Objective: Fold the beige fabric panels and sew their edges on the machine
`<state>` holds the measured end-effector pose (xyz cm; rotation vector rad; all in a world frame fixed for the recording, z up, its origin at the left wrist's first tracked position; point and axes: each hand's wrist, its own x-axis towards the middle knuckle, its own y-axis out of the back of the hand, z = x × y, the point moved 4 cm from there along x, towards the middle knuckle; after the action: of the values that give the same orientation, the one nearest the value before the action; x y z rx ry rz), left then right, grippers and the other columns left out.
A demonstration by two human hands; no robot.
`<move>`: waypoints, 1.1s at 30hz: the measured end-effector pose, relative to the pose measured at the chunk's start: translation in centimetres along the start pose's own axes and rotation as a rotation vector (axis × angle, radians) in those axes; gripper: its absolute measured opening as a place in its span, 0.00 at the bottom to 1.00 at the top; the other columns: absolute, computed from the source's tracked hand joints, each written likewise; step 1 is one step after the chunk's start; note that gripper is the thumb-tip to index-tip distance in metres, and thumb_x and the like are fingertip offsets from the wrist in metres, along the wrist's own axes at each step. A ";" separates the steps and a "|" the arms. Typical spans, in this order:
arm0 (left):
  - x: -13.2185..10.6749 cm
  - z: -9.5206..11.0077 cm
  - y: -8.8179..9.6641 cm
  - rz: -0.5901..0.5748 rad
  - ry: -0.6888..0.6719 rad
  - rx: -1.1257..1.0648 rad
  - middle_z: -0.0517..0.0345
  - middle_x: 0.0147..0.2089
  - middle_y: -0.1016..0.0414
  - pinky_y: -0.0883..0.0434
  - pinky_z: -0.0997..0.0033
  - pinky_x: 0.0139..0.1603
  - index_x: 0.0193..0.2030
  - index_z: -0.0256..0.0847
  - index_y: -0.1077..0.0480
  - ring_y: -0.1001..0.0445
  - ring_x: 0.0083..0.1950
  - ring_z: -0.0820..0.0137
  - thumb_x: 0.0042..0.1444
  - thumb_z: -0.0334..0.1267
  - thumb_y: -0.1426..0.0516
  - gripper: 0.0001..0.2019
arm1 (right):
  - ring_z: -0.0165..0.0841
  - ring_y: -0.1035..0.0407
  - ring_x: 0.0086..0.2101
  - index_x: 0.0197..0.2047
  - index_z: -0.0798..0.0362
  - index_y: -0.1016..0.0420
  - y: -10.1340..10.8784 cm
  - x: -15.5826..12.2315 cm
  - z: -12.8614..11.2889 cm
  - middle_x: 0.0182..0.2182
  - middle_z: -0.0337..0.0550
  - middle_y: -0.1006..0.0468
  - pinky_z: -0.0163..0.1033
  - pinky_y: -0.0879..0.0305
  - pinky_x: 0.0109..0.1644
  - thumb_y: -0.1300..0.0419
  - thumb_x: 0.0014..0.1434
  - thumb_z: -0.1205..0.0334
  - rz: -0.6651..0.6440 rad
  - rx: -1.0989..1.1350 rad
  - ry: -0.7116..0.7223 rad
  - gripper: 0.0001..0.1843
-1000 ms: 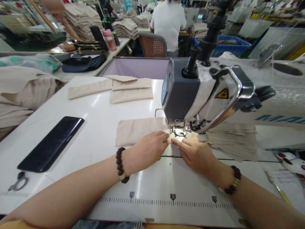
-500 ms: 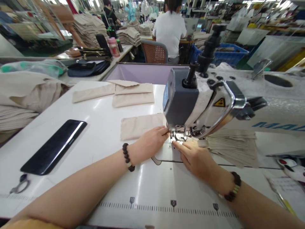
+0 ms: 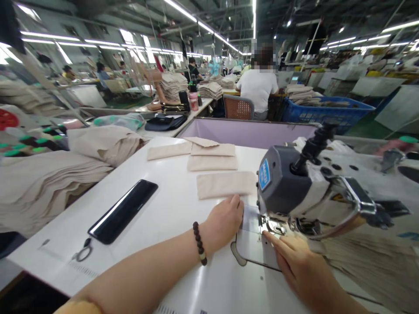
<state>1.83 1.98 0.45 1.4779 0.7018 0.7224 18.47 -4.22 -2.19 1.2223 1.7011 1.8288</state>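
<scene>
We look first to the blue basket point(image 3: 312, 114) beyond the machine point(image 3: 283, 179), and there is beige cloth point(image 3: 337, 104) in it. Nearer to us, a lilac bin point(image 3: 235, 131) runs behind the bench point(image 3: 176, 205); its front is cut off from view, so we cannot tell what it holds. Off to the left, a clear bag point(image 3: 119, 122) shows green through its plastic, near a dark pouch point(image 3: 165, 123) and a pink bottle point(image 3: 194, 104).

Down to the white bench now, and here is the beige panel point(image 3: 225, 184), lying flat left of the machine's head. The left hand point(image 3: 224, 224), a bracelet point(image 3: 198, 242) at its wrist, has its fingers curled right at the panel's near edge; whether they grip it, we cannot tell. Over on the right, the right hand point(image 3: 299, 257) has its fingers stretched out, the index tip just beside the presser foot point(image 3: 275, 227).

Behind the panel we see more flat pieces point(image 3: 212, 162), and to the left a phone point(image 3: 122, 211) with a ring point(image 3: 84, 254) just by its near end. A big heap of cloth point(image 3: 52, 183) sits at far left, and layered pieces point(image 3: 376, 266) lie right of the right hand.

Up in the room, we have a worker in white point(image 3: 258, 89) with their back to us, a brown chair point(image 3: 238, 107) just behind, and strip lights point(image 3: 181, 10) overhead.
</scene>
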 end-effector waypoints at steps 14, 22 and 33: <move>-2.0 0.5 1.1 0.079 -0.157 0.041 0.42 0.53 0.37 0.33 0.62 0.50 0.47 0.31 0.35 0.34 0.51 0.60 0.57 0.26 0.52 0.12 | 0.35 0.32 0.25 0.48 0.60 0.33 2.3 0.8 -0.4 0.27 0.44 0.26 0.38 0.38 0.27 0.58 0.65 0.65 0.124 -0.035 0.155 0.16; -5.6 3.2 0.7 0.097 -0.283 -0.200 0.54 0.38 0.32 0.29 0.70 0.36 0.43 0.37 0.33 0.31 0.37 0.68 0.60 0.28 0.54 0.11 | 0.42 0.32 0.36 0.34 0.57 0.28 8.6 -1.5 5.3 0.32 0.50 0.25 0.44 0.36 0.40 0.53 0.60 0.64 0.209 -0.245 -0.295 0.12; -5.8 2.8 -0.1 0.223 -0.281 -0.389 0.54 0.36 0.33 0.29 0.72 0.35 0.42 0.38 0.30 0.31 0.33 0.71 0.61 0.30 0.57 0.15 | 0.39 0.41 0.53 0.57 0.59 0.38 7.9 -2.1 7.3 0.53 0.51 0.33 0.42 0.45 0.57 0.47 0.61 0.57 -0.055 -0.232 -0.364 0.23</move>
<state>0.47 -4.26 0.16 1.2723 0.1688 0.7516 27.60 -2.90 3.77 1.2992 1.2752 1.6002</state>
